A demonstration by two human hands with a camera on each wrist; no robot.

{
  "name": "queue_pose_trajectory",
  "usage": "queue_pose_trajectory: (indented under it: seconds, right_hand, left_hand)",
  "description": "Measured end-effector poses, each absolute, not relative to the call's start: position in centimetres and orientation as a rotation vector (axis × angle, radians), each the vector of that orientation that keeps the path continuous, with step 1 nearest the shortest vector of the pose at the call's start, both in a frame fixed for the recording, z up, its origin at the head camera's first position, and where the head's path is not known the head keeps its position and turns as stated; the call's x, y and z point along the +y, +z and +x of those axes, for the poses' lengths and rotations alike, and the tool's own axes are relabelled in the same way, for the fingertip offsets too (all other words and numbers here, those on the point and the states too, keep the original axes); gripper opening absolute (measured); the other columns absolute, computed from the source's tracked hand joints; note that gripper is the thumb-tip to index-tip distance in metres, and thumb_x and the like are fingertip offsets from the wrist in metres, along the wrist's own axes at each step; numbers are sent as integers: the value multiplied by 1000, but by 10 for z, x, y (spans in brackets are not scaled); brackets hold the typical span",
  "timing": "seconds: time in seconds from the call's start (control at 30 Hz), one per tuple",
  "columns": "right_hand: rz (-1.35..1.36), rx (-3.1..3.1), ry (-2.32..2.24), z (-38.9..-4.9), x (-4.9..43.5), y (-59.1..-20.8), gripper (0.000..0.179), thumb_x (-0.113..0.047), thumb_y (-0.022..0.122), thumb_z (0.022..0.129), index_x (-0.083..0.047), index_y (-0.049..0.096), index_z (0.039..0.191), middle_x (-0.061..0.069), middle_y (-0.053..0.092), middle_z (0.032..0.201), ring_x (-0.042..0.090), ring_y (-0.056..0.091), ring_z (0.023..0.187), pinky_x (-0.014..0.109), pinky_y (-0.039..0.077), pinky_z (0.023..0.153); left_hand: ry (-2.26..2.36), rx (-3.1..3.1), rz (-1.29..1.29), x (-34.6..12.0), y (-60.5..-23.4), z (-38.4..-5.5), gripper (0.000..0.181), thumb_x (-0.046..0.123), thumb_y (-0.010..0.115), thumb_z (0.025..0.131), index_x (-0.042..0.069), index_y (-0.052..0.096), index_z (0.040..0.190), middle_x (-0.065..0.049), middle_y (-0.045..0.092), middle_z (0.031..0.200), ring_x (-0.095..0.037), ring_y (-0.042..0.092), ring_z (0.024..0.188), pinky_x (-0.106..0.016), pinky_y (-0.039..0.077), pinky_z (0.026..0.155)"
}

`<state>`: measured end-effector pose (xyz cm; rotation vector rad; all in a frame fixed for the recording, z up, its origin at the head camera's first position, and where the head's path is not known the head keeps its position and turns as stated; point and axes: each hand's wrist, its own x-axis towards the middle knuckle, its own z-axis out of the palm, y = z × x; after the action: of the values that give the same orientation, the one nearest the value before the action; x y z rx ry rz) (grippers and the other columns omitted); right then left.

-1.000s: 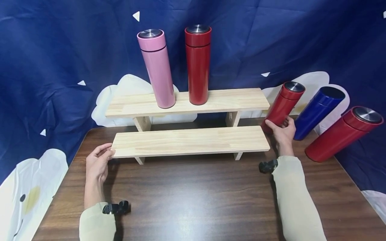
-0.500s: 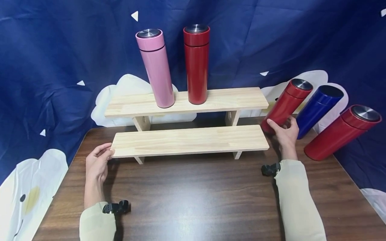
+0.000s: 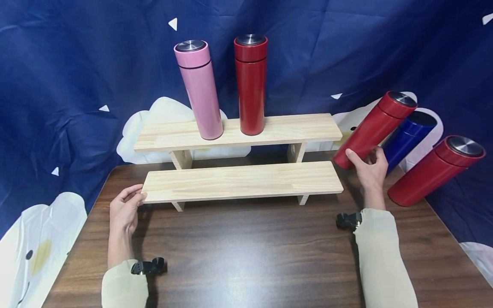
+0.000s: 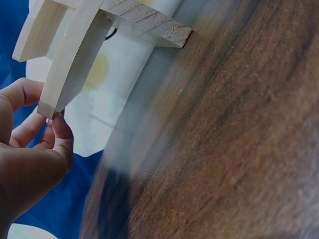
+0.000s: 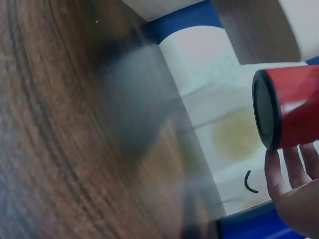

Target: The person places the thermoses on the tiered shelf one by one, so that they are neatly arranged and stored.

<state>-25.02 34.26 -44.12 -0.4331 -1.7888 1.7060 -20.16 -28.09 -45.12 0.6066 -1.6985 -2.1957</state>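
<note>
My right hand (image 3: 370,171) grips a red thermos flask (image 3: 371,130) low on its body, right of the wooden stand. The flask leans to the right, and its dark base (image 5: 266,109) hangs above the table in the right wrist view. With thumb and fingers, my left hand (image 3: 124,209) pinches the left end of the stand's lower shelf (image 3: 242,182); the left wrist view shows the fingers (image 4: 62,132) at the board's end. On the upper shelf (image 3: 300,128) stand a pink flask (image 3: 200,94) and another red flask (image 3: 251,90).
Behind the held flask a blue flask (image 3: 402,141) stands on the table, partly hidden. Farther right is a third red flask (image 3: 431,175), near the edge of the brown table (image 3: 239,256). A blue patterned cloth (image 3: 96,72) hangs behind.
My right hand has raised the red flask off the table and moved slightly right; the flask's top now overlaps the blue one. My left hand stays on the shelf end.
</note>
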Motion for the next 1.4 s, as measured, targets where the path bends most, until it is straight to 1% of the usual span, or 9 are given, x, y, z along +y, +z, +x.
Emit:
queue_pose_trajectory:
  seconds: [0.23,0.37,0.5,0.7,0.8,1.0,1.17,1.4]
  right_hand:
    - [-387,-1741,1743,-245,336,-436,46,-9,87,75,-16,67,116,-4,66,104,10,59,94,19,45,81]
    - [-343,-1671,1800,-243,334,-433,45,-4,87,74,-14,69,114,-2,68,103,12,61,94,19,47,79]
    - [-302,-1648,1814,-241,332,-430,46,-3,86,74,-13,70,116,-1,69,103,12,62,93,19,48,77]
    - [-230,-1612,1839,-242,327,-425,44,-1,84,76,-12,70,116,1,70,102,13,64,91,19,50,76]
    - [-194,-1544,1880,-241,325,-422,41,2,81,77,-11,71,114,3,70,100,14,64,89,20,52,75]
    - [-83,-1374,1990,-242,322,-415,39,10,76,78,-4,71,114,10,70,103,19,64,93,23,54,78]
    - [-67,-1356,1999,-241,321,-410,38,11,75,78,-4,71,112,11,70,101,19,65,92,22,56,75]
    - [-15,-1346,2005,-241,315,-398,38,8,75,77,-3,70,114,12,68,101,20,66,91,23,57,73]
  left_hand:
    - [-2175,-1714,616,-281,-452,-201,29,-20,63,82,3,76,94,-1,67,82,-10,59,70,-16,49,58]
    - [-2165,-1726,614,-281,-452,-201,28,-20,63,82,0,75,98,-1,67,82,-9,59,70,-16,49,58]
    - [-2175,-1711,611,-280,-452,-201,28,-21,63,82,-3,74,101,-2,67,81,-9,58,69,-16,49,57]
    - [-2181,-1706,598,-281,-452,-202,28,-20,64,83,-2,74,101,-2,67,82,-10,59,70,-16,49,58]
    - [-2180,-1716,585,-281,-453,-203,27,-19,64,83,-3,74,102,-1,67,82,-10,59,71,-16,49,59]
    - [-2176,-1709,594,-281,-454,-202,28,-20,64,82,-2,74,100,-1,67,82,-10,59,71,-17,49,58]
    - [-2165,-1720,614,-282,-454,-202,28,-19,64,82,2,76,97,-1,67,82,-10,59,71,-17,49,58]
    - [-2168,-1716,613,-282,-454,-202,29,-20,64,82,-1,75,100,-1,68,82,-10,60,71,-17,49,58]
